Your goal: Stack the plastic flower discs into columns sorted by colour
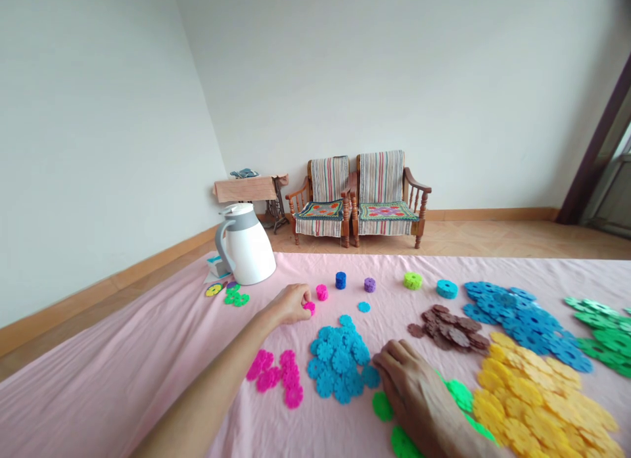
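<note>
My left hand (292, 305) reaches out over the pink cloth (148, 372), fingers closed on a magenta snowflake disc (309, 307) just short of a small magenta stack (322, 292). My right hand (411, 389) lies near me, fingers curled down among bright green discs (383, 405), touching the edge of the light blue pile (340, 363). What its fingers hold, if anything, is hidden. A loose row of magenta discs (279, 376) lies left of the blue pile.
Small stacks stand in a row: dark blue (340, 280), purple (369, 284), lime (413, 280), teal (447, 288). Brown (451, 330), blue (522, 317), yellow (537, 399) and green (604, 330) piles lie right. A white jug (246, 244) stands far left; two chairs (359, 198) behind.
</note>
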The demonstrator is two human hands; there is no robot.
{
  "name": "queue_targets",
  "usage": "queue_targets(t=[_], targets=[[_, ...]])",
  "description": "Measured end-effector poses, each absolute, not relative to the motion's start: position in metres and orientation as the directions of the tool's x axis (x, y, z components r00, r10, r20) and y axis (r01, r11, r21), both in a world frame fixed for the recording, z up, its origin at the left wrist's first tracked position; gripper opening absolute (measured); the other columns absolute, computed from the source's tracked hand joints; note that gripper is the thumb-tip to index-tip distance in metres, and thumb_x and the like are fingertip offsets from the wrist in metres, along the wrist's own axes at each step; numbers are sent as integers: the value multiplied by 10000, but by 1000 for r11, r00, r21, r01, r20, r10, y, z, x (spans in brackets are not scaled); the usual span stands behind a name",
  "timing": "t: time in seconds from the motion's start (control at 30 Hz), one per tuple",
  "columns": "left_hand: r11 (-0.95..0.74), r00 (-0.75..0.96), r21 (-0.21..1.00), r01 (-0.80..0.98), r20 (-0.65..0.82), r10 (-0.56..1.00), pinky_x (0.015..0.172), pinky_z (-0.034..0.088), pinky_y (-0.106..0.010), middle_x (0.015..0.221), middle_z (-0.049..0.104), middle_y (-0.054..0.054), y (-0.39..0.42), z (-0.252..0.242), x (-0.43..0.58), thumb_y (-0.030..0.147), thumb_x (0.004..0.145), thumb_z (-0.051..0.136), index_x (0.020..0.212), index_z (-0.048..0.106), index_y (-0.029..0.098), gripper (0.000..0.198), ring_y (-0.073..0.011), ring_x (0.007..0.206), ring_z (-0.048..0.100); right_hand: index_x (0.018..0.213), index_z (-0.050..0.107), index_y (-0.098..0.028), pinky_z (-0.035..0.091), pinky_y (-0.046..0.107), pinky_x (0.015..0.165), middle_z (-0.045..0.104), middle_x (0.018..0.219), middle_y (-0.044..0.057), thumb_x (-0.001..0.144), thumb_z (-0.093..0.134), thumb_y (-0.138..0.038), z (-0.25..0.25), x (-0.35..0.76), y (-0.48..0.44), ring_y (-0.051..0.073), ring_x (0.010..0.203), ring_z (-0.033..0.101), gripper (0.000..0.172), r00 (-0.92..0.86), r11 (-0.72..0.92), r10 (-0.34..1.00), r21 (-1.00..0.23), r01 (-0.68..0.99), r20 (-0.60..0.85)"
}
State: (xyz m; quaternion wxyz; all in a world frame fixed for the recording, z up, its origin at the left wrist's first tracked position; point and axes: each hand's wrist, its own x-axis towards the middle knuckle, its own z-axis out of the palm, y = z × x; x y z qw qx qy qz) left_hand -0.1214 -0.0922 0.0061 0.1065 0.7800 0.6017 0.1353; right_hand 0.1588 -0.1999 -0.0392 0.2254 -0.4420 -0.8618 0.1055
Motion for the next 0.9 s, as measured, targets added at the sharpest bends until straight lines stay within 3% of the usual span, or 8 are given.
queue_targets(t=[0.37,0.73,0.9], targets=[[-234,217,346,909,89,972,585,394,-210,721,628,15,-92,2,-123,165,616,619,760,581,183,150,-155,685,590,886,603,-181,461,378,737,568,877,76,908,394,-50,-40,159,-199,225,825,535,248,-508,591,806,-393,704,302],[-204,186,395,896,83,979,625,426,-213,807,633,3,-118,12,-134,86,606,571,878,600,165,285,-139,685,583,868,623,-172,460,377,724,582,857,90,887,386,-23,-41,159,-198,235,814,538,280,-503,594,803,-361,719,320],[-268,311,433,861,-29,950,602,420,-208,783,611,9,-147,24,-144,86,588,526,808,606,164,246,-137,669,574,870,628,-183,453,348,709,582,825,72,890,390,-37,-43,159,-199,214,780,534,280,-503,623,778,-358,695,377]])
